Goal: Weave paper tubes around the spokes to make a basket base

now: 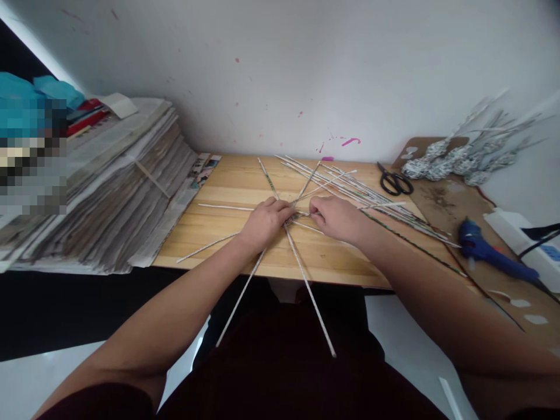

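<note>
Rolled newspaper sticks fan out like spokes from a small woven centre point(289, 220) on the wooden table. One spoke point(310, 289) and another beside it reach past the front edge. My left hand point(268, 220) presses over the centre's left side with bent fingers, partly covering it. Just right of the centre, my right hand point(335, 217) is closed in a pinch on a paper stick, whose short length point(303, 214) shows between the two hands. The tips of the left fingers are partly hidden.
Loose paper sticks point(371, 195) lie behind and right of my right hand. Black scissors point(395, 182), a blue glue gun point(494, 254) and a white power strip point(525, 239) are at right. Wrapped newspaper bundles point(464, 157) lean by the wall. A tall newspaper stack point(114, 192) stands left.
</note>
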